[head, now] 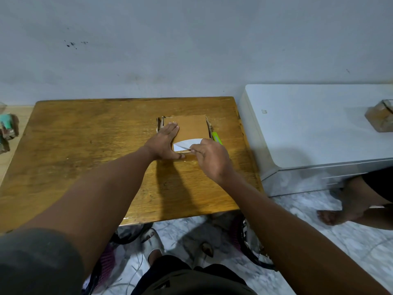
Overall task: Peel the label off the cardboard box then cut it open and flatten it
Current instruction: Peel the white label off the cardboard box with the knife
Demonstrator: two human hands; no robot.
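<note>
A brown cardboard box [191, 126] lies on the wooden table [85, 145], right of centre. My left hand [164, 141] rests flat on the box's left side, fingers spread, pressing it down. My right hand [209, 157] pinches the white label [187, 143] at the box's near edge; the label is curled up and partly lifted from the cardboard. A green-handled cutter [217, 138] lies on the table against the box's right side, partly hidden by my right hand.
A white cabinet [319, 128] stands right of the table with a small taped brown box [380, 119] on it. Another person's bare foot [340, 211] is on the marble floor at the right. Small objects [8, 130] sit at the far left.
</note>
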